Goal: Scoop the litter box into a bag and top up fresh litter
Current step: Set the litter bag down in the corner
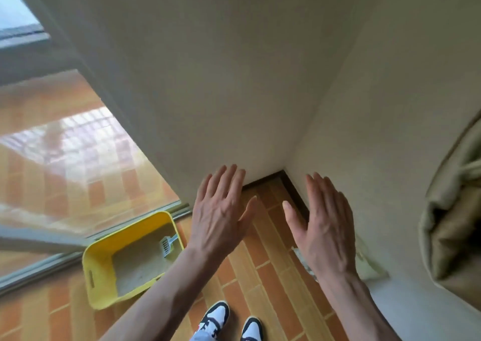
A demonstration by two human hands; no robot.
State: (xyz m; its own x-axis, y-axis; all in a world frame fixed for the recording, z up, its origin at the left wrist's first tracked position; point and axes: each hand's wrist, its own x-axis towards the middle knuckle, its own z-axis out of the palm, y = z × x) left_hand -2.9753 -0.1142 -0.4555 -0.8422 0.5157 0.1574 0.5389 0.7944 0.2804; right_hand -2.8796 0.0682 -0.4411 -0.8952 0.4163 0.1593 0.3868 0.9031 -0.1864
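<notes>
A yellow litter box (99,268) stands on the tiled floor at the lower left, beside the glass door. Pale litter (140,262) covers its bottom, and a light grey scoop (168,244) leans in its far right corner. My left hand (221,210) and my right hand (325,223) are both raised in front of me, palms down, fingers straight and spread, holding nothing. They hover well above the floor, to the right of the box. A pale bag (304,262) lies on the floor against the right wall, mostly hidden behind my right hand.
A sliding glass door (65,158) with a metal track runs along the left. Cream walls meet in a corner (283,170) straight ahead. A beige curtain bundle (453,223) hangs at the right edge. My two sneakers (234,322) stand on the orange tiles.
</notes>
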